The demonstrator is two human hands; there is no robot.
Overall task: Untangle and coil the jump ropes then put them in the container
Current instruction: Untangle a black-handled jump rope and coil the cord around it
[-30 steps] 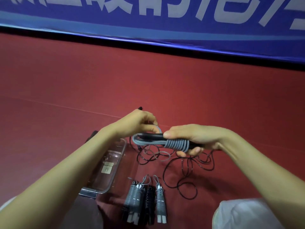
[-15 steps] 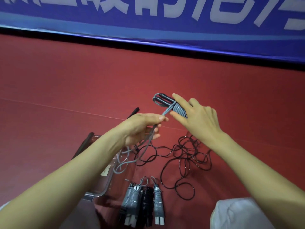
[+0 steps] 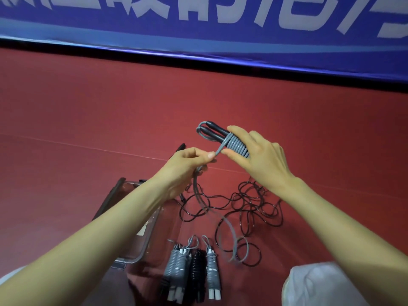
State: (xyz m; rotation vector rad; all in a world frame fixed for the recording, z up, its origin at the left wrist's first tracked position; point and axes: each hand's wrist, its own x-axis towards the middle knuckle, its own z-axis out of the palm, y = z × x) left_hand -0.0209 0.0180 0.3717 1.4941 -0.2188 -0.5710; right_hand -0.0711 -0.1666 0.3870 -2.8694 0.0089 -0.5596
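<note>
1. Head view: the red floor (image 3: 88, 111) lies open up to the blue banner (image 3: 198, 29) along its far edge. Nearer, a loose black rope (image 3: 249, 206) sprawls beside the container (image 3: 132, 250), which the left forearm partly hides.
2. The container is clear plastic with rounded corners. Four wound rope bundles (image 3: 192, 270), grey and black, lie side by side just right of it.
3. The right hand (image 3: 262, 160) is raised above the floor, its fingers (image 3: 237, 131) curled round the grey jump rope (image 3: 234, 144), whose ridged coils wrap its smooth black handles.
4. The left hand (image 3: 183, 166) pinches the rope's loose cord beside the coils; the tail (image 3: 229, 230) hangs blurred to the floor.
</note>
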